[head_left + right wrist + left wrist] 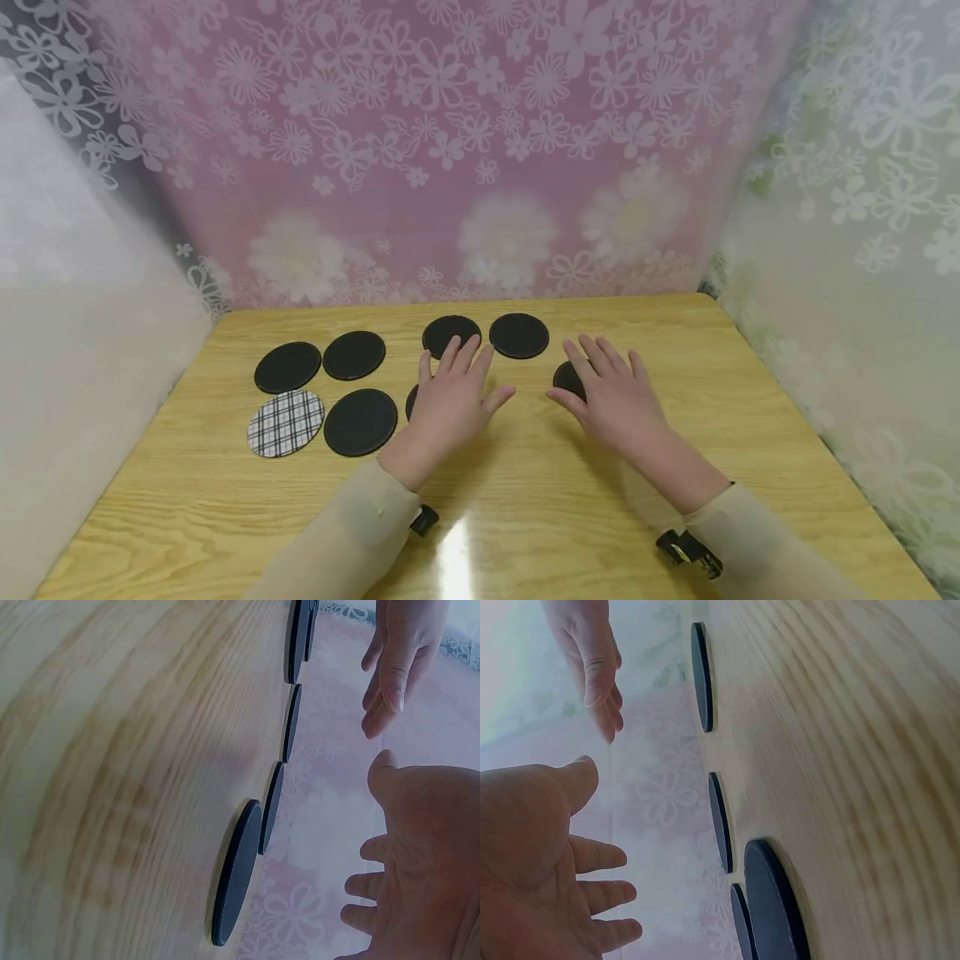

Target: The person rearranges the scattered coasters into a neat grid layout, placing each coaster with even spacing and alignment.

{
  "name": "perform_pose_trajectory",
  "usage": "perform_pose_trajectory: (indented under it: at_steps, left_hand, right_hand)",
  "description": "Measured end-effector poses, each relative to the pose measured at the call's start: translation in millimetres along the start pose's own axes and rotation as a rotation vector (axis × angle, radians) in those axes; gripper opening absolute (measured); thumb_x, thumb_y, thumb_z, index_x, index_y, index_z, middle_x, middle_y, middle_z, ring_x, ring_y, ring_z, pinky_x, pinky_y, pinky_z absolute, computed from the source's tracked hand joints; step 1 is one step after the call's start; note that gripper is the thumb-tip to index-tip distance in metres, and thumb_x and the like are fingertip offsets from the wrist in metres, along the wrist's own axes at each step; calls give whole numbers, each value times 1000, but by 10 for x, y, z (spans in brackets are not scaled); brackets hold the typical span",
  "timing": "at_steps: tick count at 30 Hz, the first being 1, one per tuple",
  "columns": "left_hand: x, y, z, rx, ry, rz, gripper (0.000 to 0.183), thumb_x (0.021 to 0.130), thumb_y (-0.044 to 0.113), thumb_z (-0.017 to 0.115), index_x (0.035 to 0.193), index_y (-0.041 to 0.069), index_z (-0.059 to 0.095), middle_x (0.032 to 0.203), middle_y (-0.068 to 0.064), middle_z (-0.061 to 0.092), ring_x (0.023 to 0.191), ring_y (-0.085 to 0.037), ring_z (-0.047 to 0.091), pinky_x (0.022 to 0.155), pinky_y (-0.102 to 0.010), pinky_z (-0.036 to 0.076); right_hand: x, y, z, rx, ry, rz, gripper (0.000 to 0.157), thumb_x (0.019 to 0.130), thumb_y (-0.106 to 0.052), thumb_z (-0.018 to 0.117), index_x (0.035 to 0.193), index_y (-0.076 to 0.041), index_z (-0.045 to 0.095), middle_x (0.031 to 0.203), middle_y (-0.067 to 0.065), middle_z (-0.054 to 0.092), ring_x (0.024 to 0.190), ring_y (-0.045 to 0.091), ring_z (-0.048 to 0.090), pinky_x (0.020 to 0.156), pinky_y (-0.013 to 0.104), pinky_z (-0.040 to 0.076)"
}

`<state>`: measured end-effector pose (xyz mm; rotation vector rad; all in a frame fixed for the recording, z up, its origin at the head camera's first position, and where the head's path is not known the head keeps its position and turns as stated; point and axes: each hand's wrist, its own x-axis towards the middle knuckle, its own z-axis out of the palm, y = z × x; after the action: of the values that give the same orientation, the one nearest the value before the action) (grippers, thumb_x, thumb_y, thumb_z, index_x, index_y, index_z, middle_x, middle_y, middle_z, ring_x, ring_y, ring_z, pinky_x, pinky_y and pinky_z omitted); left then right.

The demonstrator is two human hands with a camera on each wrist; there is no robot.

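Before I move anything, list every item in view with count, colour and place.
Light wooden tabletop: 1, yellow-brown, across the lower head view.
Flat round leather-look discs: 7 visible, black, on the tabletop, two partly hidden.
Flat round plaid disc: 1, white with dark lines, tabletop's left side.
Floral-printed sheeting: panel count unclear, pink behind, pale at the sides.
Small wrist fittings: 2, black, one by each cuff.
Long sleeves: 2, beige, on the forearms.
Left grip and right grip: 2, bare, above the tabletop.
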<state>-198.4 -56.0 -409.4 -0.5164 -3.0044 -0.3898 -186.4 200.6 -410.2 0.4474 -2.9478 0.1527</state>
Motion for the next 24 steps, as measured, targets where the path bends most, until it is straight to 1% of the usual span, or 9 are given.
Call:
perform_pose_trajectory:
  at_steps: [6, 9, 12, 16, 20, 24]
  left_hand:
    - [22, 119, 19, -21, 17, 15, 78, 111, 67, 52, 171, 18, 43, 178, -12, 35, 167, -36, 23, 129, -73, 12]
    - [21, 180, 32, -21, 27, 24, 77, 111, 66, 53, 170, 18, 45, 174, -13, 40, 163, -39, 30, 128, -72, 17]
    - [38, 234, 56, -10, 31, 31, 76, 111, 65, 54, 170, 18, 46, 171, -12, 45, 158, -39, 38, 128, -69, 22]
    - [64, 295, 102, 6, 29, 39, 75, 111, 65, 55, 169, 18, 47, 168, -10, 50, 154, -37, 44, 127, -67, 25]
    - [99, 353, 164, 29, 19, 51, 76, 111, 66, 53, 169, 18, 47, 167, -9, 50, 155, -36, 44, 128, -65, 27]
    - [127, 412, 217, 25, -3, 56, 76, 111, 66, 52, 170, 18, 46, 172, -9, 44, 159, -37, 38, 129, -64, 26]
  right_hand:
    - [-72, 106, -25, 21, -18, 30, 84, 111, -59, 59, 174, -9, 33, 176, 23, 33, 163, 46, 27, 126, 74, 19]
    - [-118, 156, -33, 33, -33, 49, 85, 111, -60, 58, 174, -7, 33, 176, 24, 32, 163, 47, 27, 126, 75, 18]
    - [-151, 211, -44, 41, -40, 63, 85, 112, -61, 56, 173, -6, 34, 175, 25, 33, 163, 48, 27, 126, 75, 18]
    - [-191, 277, -64, 49, -38, 72, 85, 112, -61, 57, 173, -5, 34, 175, 27, 33, 162, 50, 28, 125, 76, 18]
    - [-224, 345, -69, 52, -41, 79, 87, 112, -62, 55, 173, -4, 33, 175, 27, 33, 161, 50, 28, 125, 76, 18]
    - [-240, 393, -60, 55, -50, 83, 88, 112, -62, 55, 173, -4, 32, 175, 28, 32, 161, 51, 28, 125, 77, 17]
